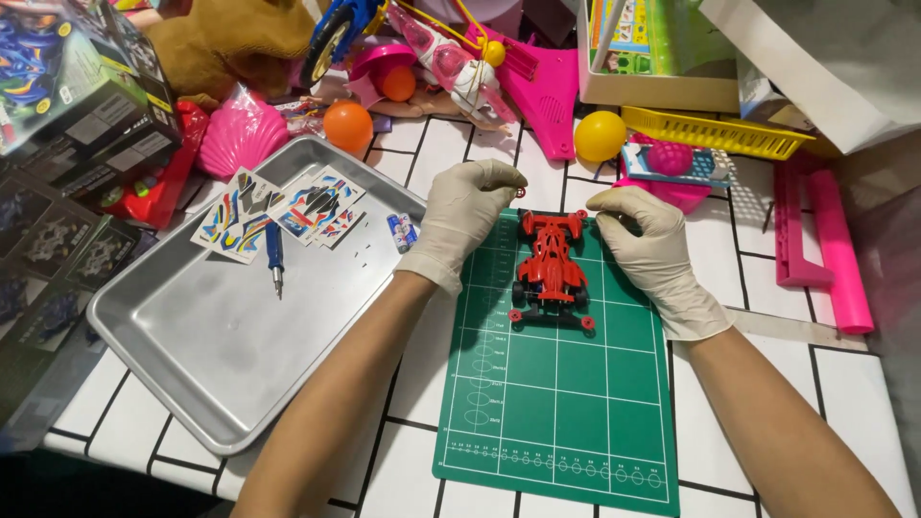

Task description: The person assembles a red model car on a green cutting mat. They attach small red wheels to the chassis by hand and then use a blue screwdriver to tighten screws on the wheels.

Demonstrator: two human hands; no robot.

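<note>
A green cutting mat (561, 403) is laid nearest, its near half bare. On its far half a small red toy car (551, 269) is set, nose pointing far, wheels on the mat. Both gloved hands are placed at the car's far end. The left hand (460, 219) is curled, its fingertips pinched narrowly at the car's far-left corner, where a tiny red part seems to be held; what exactly is gripped cannot be told. The right hand (652, 251) is closed lightly at the far-right corner, touching or just beside the body.

The step in hand is judged to be fitting or adjusting a small piece at the car's front. A steady, fine pinch and a braced body would be called for next.

To the left, a metal tray (192, 384) is seen with sticker sheets (278, 211), a blue screwdriver (275, 257) and specks that may be screws, too small to be made out. Farther off, balls, pink toys and boxes are piled, many cut off by the frame edge.
</note>
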